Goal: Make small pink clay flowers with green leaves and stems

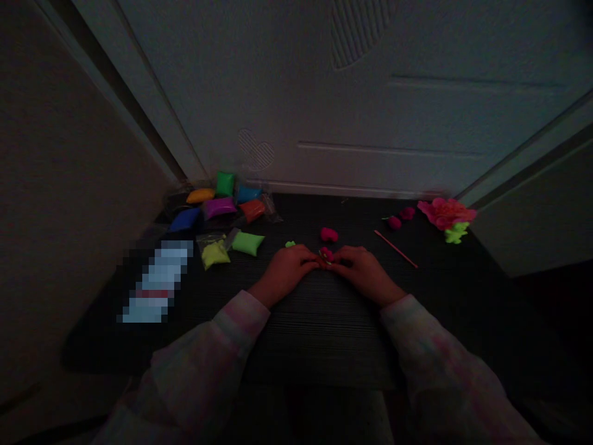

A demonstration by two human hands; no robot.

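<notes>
My left hand [293, 270] and my right hand [362, 272] meet over the middle of the dark table. Between their fingertips sits a small dark-pink clay piece [327, 254] with a thin pale strip on it. Both hands have their fingers closed around it. Just beyond lies a lump of dark-pink clay [329, 235]. A bit of light-green clay [290, 244] shows behind my left fingers. The dim light hides the finer shape of the held piece.
At the left are several bags of coloured clay [220, 207] and a blurred-out bright screen [157, 281]. To the right lie a thin pink stick [396, 249], two dark-pink balls [395, 222] and a pink flower [447, 213] with light-green clay [456, 233]. A pale panel [296, 93] rises behind the table.
</notes>
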